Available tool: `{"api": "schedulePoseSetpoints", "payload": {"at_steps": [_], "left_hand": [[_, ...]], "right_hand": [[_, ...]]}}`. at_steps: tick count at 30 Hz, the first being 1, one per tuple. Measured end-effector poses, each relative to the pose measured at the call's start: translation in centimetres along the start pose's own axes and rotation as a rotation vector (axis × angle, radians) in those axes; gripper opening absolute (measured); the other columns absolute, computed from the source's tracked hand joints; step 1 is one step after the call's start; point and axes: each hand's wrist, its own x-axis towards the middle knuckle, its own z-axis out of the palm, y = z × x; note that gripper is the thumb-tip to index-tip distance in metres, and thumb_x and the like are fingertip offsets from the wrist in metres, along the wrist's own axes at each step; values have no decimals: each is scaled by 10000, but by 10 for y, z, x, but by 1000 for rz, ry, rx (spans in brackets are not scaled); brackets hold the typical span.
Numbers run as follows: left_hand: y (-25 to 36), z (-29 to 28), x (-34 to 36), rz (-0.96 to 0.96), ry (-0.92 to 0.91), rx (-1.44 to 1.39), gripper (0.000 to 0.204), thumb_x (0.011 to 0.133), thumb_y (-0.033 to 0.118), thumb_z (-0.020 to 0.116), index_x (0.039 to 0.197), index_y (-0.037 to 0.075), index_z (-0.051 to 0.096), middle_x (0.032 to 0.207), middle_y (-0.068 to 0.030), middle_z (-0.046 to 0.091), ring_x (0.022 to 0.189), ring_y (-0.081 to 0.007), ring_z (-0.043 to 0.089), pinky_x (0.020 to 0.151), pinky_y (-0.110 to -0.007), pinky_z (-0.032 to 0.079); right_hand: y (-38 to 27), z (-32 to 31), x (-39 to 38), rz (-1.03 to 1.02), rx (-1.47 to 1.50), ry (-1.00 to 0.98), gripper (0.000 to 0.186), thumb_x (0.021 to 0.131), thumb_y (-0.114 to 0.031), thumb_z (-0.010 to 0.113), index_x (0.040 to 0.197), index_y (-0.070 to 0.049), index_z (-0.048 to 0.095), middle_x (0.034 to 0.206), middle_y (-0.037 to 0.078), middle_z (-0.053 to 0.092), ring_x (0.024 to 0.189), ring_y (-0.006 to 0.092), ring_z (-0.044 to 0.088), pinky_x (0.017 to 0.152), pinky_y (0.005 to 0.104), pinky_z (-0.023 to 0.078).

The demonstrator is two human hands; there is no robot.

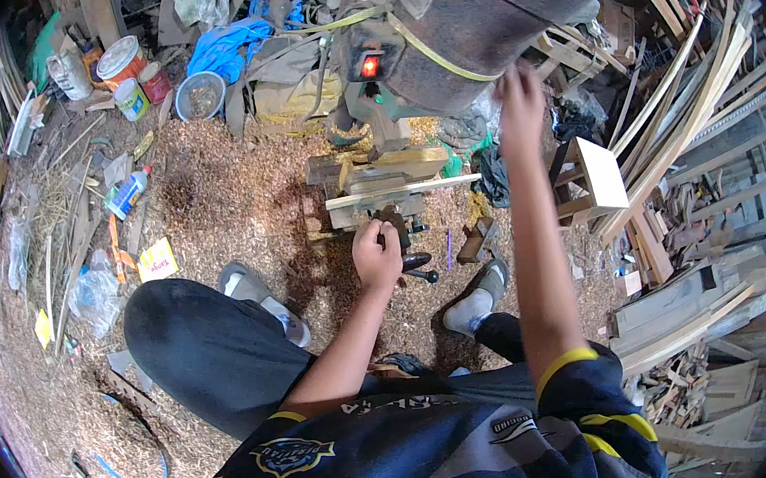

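My left hand (377, 254) is closed at the front of a wooden work rest (377, 182), beside a dark lever with a rounded knob (416, 261); what its fingers grip is hidden. Across the rest, just beyond that hand, lies a thin pale wood strip (404, 190). My right arm reaches far forward. At its end my right hand (520, 103) is raised by the lower right edge of a large dark metal machine housing (472, 20); its fingers are blurred. On the housing's left side a red switch (371, 65) glows.
Wood shavings (201, 193) cover the ground. Paint tins (122, 63) and a blue-rimmed bucket (200, 97) stand far left, a glue-like bottle (128, 194) nearer. A small wooden stool (593, 175) and stacked wood strips (714, 101) are on the right. My feet flank the rest.
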Motion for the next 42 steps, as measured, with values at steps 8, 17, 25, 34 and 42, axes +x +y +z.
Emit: {"api": "schedulePoseSetpoints", "payload": {"at_steps": [8,17,25,34,42], "left_hand": [[-3,3,-1,-23,-28,12,259,974,120,610,805,-45,504,731,-126,489,674,-203,487,651,-352,416],[5,5,1,-17,8,-48,267,934,144,618,763,-36,517,732,-199,524,703,-377,547,662,-450,427],[13,4,1,-12,-2,-54,273,933,138,620,750,-30,507,726,-186,524,687,-361,542,645,-447,419],[6,6,0,7,17,-26,288,934,139,619,741,-26,484,721,-196,507,679,-381,524,634,-461,405],[-4,0,0,11,0,-4,216,966,114,606,829,-45,555,740,-164,532,667,-272,527,655,-381,437]], "right_hand": [[150,-76,-286,596,-738,-233,481,1052,-393,520,1013,51,703,938,277,711,927,436,695,841,476,522],[203,-86,-333,1089,-471,-367,466,1000,-448,591,982,-7,738,681,50,630,541,162,632,479,331,469],[193,-75,-339,960,-858,-305,496,945,-486,587,922,-37,795,864,276,733,905,422,733,882,481,551],[174,-72,-338,905,-770,-309,498,970,-434,572,854,6,773,724,242,704,734,389,729,755,477,553],[164,-62,-338,791,-766,-273,481,953,-402,594,784,27,729,584,147,635,568,240,644,604,422,502]]}}
